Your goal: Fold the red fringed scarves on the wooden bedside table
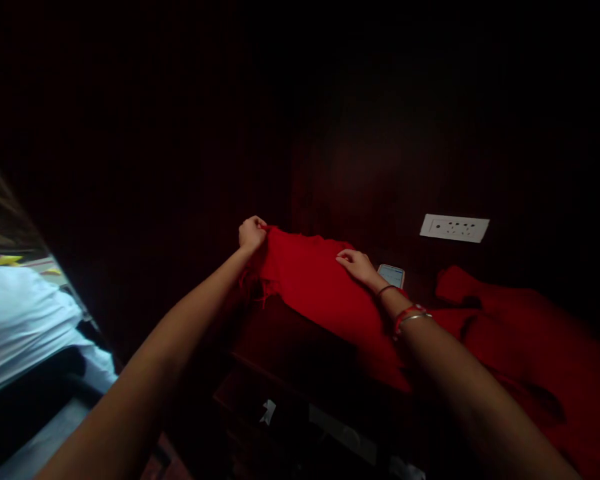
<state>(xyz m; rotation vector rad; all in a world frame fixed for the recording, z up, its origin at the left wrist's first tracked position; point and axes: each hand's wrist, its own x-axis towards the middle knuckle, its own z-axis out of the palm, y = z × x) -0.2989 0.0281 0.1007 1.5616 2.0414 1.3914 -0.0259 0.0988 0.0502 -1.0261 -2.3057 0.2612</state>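
A red cloth (310, 273) with loose threads at its left end is spread over a dark wooden surface. My left hand (253, 232) is closed on its far left corner, thumb and fingers pinched together. Farther right, my right hand (359, 267) rests on the cloth near its far edge, fingers bent and drawn together on the fabric. Its fingertips are dim, so the exact grip is hard to make out. Bracelets circle my right wrist. The cloth runs under my right forearm toward a larger heap of red fabric (530, 333) on the right.
A phone (393, 275) with a lit screen lies just beyond my right wrist. On the dark back wall is a white socket panel (455, 228). At left, past a dark partition, a person in a white shirt (25, 320) is partly visible. Below the surface's front edge are dim shelves.
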